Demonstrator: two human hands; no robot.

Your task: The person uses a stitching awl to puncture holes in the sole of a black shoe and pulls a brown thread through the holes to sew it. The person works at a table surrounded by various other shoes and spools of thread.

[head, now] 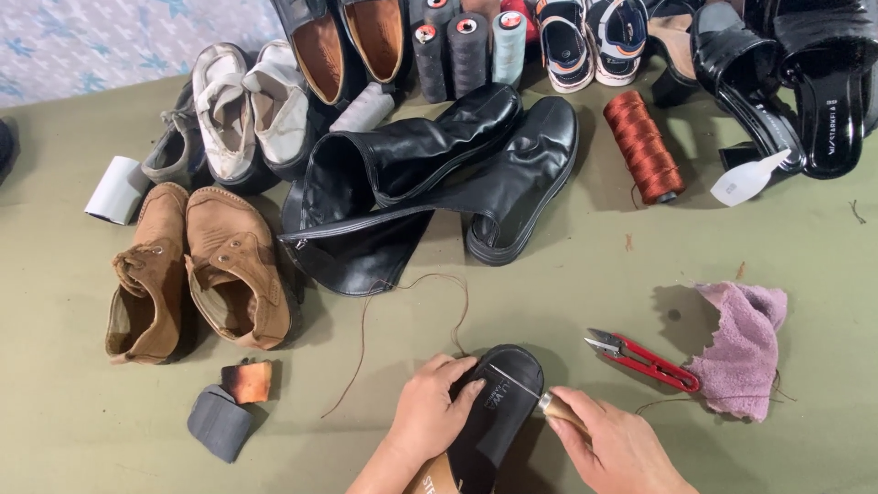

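A black shoe (pixel 498 402) is held down at the near edge of the green table (pixel 73 430), its insole facing up. It is pinned by the left hand (pixel 428 412), fingers curled over its left rim and closed on it. A wooden-handled awl (pixel 540 395) is gripped in the right hand (pixel 608 444), and its thin metal shaft is laid across the insole near the toe. A brown thread (pixel 366 316) is seen trailing from the shoe up toward the black boots (pixel 439 178). Red thread snips (pixel 645 359) are left just right of the shoe, touching a pink cloth (pixel 745 348). Farther back, a pair of tan suede boots (pixel 197 270) is set at the left, and a rust-coloured thread spool (pixel 643 146) is lying on its side.
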